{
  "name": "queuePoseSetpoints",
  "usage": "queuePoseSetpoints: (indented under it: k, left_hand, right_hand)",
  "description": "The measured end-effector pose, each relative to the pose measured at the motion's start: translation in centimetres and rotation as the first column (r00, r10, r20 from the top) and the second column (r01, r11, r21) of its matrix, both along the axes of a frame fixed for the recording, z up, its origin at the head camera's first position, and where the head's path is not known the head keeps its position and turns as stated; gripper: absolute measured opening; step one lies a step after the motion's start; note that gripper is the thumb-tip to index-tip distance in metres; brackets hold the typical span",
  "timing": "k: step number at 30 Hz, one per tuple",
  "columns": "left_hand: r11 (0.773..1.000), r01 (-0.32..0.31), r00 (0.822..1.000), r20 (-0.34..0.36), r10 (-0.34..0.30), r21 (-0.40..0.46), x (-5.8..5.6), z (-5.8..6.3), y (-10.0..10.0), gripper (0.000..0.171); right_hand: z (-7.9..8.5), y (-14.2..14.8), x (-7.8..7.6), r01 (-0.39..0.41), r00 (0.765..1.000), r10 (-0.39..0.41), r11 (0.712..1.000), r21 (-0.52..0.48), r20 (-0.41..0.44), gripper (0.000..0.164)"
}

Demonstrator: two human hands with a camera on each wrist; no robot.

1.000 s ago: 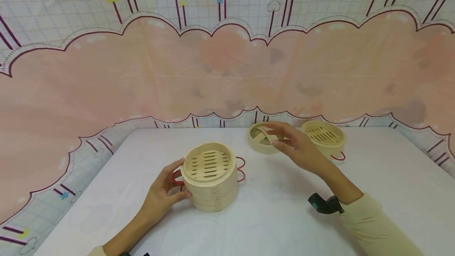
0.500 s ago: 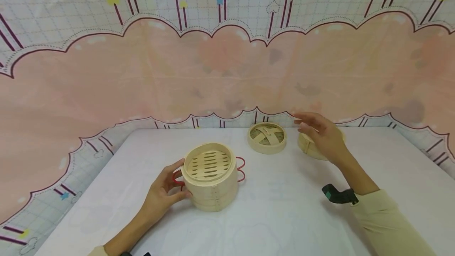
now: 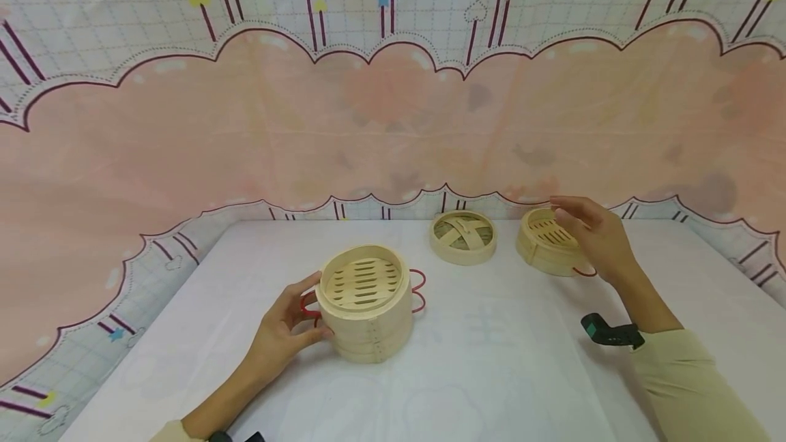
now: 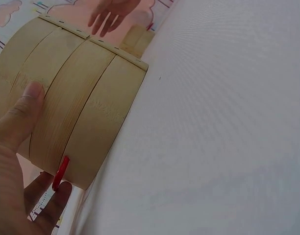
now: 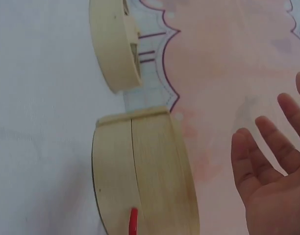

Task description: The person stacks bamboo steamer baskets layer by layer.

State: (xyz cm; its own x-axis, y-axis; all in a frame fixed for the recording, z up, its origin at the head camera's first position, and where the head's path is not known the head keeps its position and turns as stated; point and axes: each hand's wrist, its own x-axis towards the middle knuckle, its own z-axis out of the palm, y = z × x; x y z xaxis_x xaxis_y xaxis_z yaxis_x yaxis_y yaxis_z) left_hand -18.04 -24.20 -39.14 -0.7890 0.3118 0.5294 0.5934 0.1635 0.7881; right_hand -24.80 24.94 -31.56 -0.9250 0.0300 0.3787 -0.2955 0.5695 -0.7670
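Observation:
A stack of bamboo steamer baskets [image 3: 368, 341] with red side handles stands upright on the white table, its slatted inside facing up. My left hand [image 3: 284, 329] grips its left side. In the left wrist view, the thumb lies against the bamboo wall of the stack [image 4: 86, 93] and fingers curl in by a red handle [image 4: 61, 174]. My right hand [image 3: 600, 241] hovers by another bamboo steamer basket [image 3: 543, 258] at the back right, overlapping its right side. The right wrist view shows this hand [image 5: 275, 181] with spread, empty fingers, apart from the basket [image 5: 145, 166].
A round bamboo lid [image 3: 463, 256] with crossed strips sits at the back, just left of the single basket. Behind the white table [image 3: 479, 374] hangs a pink and white patterned cloth [image 3: 393, 121].
My right hand has moved right, from over the bamboo lid across to the right side of the back basket. My left hand has stayed on the stacked steamer.

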Motion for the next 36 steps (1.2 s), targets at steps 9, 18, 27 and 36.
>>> queuePoseSetpoints:
  k: [9,18,27,36]
  left_hand:
    - [1.000,-0.003,1.000,0.007,0.003,-0.005,-0.1,0.0,-0.1,0.087]
    - [1.000,-0.013,1.000,-0.007,0.013,0.003,0.2,0.3,0.1,0.086]
    - [1.000,-0.011,1.000,0.004,0.011,0.009,0.2,0.3,0.2,0.085]
    - [1.000,0.005,1.000,-0.015,-0.004,0.020,0.1,0.2,0.1,0.086]
  right_hand:
    - [-1.6,2.1,-0.2,0.080,0.996,-0.080,0.997,0.000,-0.038,0.047]
    - [-3.2,4.4,-0.3,0.151,0.988,-0.150,0.989,-0.008,0.022,0.049]
    - [-4.5,5.5,-0.2,0.152,0.984,-0.143,0.985,-0.083,0.109,0.057]
    - [-5.7,6.1,0.0,0.081,0.970,-0.050,0.989,-0.124,0.236,0.066]
